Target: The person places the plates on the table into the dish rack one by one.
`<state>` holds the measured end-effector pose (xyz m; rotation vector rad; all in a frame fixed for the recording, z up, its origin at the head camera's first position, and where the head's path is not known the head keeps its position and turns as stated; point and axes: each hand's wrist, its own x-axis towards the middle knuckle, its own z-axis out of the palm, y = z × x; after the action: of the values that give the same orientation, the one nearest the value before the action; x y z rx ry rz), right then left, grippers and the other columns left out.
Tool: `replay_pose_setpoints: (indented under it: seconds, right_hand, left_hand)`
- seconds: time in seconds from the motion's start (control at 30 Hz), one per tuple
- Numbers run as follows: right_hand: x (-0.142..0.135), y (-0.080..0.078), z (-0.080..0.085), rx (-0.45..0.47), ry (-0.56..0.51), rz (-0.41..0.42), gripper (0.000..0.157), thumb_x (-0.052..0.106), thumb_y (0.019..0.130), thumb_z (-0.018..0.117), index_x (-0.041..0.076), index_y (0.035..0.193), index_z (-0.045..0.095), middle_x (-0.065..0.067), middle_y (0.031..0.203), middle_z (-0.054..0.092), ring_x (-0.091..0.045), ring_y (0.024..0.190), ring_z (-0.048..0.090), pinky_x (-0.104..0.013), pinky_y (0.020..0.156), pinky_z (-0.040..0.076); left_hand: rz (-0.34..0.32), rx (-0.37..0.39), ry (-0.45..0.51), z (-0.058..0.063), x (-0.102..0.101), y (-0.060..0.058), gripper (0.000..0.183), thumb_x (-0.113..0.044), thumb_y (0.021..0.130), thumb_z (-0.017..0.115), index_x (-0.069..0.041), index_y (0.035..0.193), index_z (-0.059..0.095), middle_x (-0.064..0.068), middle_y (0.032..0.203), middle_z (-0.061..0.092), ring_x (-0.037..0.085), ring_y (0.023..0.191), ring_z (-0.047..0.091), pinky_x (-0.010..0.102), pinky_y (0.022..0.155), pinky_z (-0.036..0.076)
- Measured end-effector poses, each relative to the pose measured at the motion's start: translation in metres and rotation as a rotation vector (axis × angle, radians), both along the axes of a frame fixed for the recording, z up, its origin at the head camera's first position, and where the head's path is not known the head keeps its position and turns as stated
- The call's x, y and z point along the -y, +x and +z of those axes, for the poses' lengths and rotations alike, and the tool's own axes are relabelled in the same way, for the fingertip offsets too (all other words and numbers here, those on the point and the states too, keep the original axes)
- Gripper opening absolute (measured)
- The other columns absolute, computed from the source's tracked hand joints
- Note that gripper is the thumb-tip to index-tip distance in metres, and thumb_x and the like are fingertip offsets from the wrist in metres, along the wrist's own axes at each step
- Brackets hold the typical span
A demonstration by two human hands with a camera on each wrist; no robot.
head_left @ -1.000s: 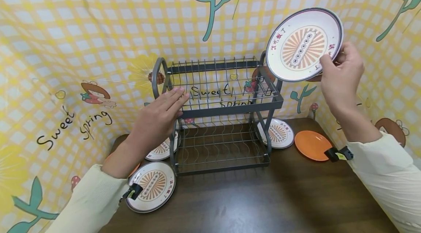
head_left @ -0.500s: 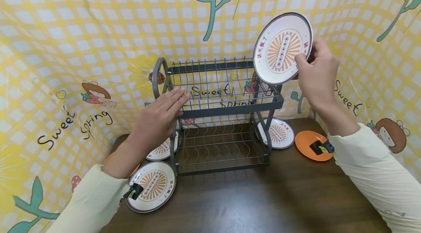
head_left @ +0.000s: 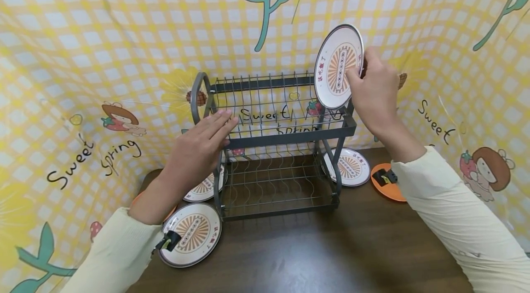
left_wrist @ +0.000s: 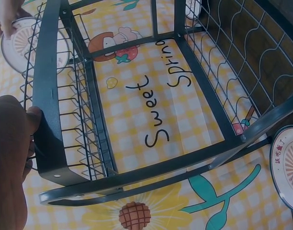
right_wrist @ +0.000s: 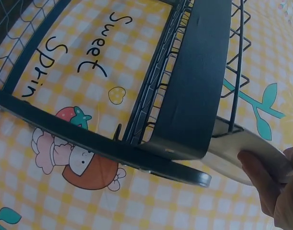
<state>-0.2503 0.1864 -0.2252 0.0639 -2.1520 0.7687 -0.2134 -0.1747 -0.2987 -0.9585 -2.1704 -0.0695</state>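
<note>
My right hand (head_left: 374,93) pinches a white plate (head_left: 336,70) by its right edge, thumb on the patterned face. The plate stands nearly upright, its lower rim at the right end of the upper tier of a dark grey two-tier dish rack (head_left: 290,137). In the right wrist view, the plate (right_wrist: 232,152) lies partly behind the rack's end, with my thumb on it. My left hand (head_left: 198,146) holds the upper tier's front left corner, fingers laid over the rail (left_wrist: 50,105) and thumb against its front.
White patterned plates lie left of the rack, one in front (head_left: 192,238) and one farther back (head_left: 203,190). An orange plate edge (head_left: 169,212) shows under my left wrist. At the right are another white plate (head_left: 349,167) and an orange plate (head_left: 387,189). Checked cloth (head_left: 124,31) surrounds the table.
My right hand has carried the plate left and slightly down to the rack's upper tier, turning it more edge-on. My left hand has stayed at the rack's corner.
</note>
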Motion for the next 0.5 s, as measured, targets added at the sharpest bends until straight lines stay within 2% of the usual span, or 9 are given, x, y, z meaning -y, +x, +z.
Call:
replay_pose_setpoints:
  seconds: [0.13,0.23,0.5]
  right_hand:
    - [0.004,-0.004,-0.001,0.004,0.04,0.004,0.01,0.009,0.098,0.054,0.0,0.094,0.056,-0.018,0.076,0.065,-0.028,0.064,0.057,-0.022,0.054,0.034]
    - [0.006,-0.007,-0.002,0.017,0.063,0.002,0.01,0.009,0.097,0.053,0.002,0.091,0.053,-0.018,0.073,0.064,-0.03,0.062,0.055,-0.028,0.053,0.036]
    - [0.008,-0.011,-0.003,0.084,0.077,0.005,0.013,0.01,0.098,0.053,-0.002,0.096,0.057,-0.018,0.075,0.063,-0.033,0.064,0.056,-0.035,0.054,0.04]
  left_hand:
    - [0.001,-0.008,0.003,0.0,0.0,0.0,0.051,-0.008,0.095,0.071,-0.004,0.144,0.059,0.016,0.148,0.058,0.032,0.136,0.059,0.046,0.112,0.05]
    - [-0.001,-0.014,0.003,0.0,0.0,0.0,0.051,-0.007,0.095,0.071,-0.004,0.144,0.058,0.016,0.148,0.058,0.032,0.135,0.059,0.046,0.112,0.05]
    - [-0.007,-0.02,0.0,0.001,0.001,0.0,0.049,-0.008,0.096,0.07,-0.003,0.144,0.059,0.017,0.148,0.058,0.033,0.135,0.059,0.046,0.113,0.05]
